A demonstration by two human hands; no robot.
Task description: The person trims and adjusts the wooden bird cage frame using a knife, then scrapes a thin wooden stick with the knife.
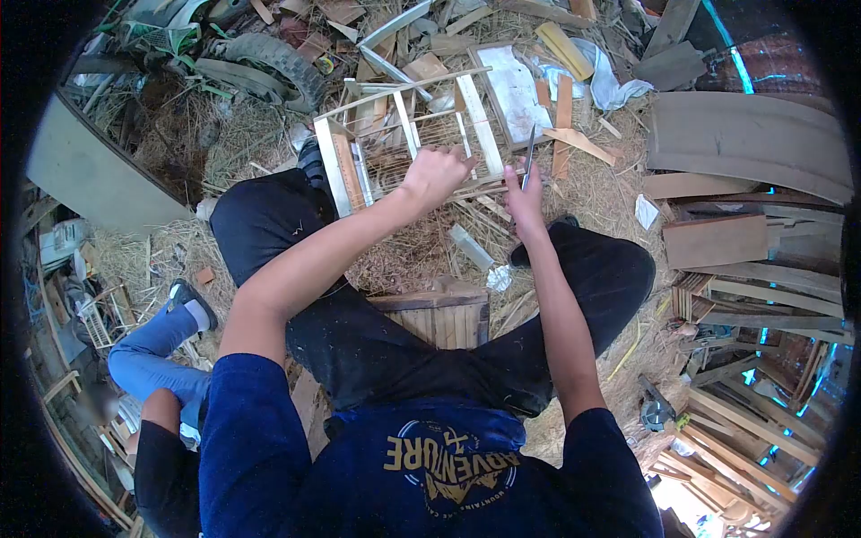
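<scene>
The floor is brown and thickly strewn with straw, chips and wood scraps. On it lies a white board, scuffed and edged in wood. Just right of the board are crossed orange slats; just beyond its upper right, a yellow block and a pale cloth. Well left of the board rests a tire. Nearer the wearer than the board lie a pale strip and crumpled foil.
</scene>
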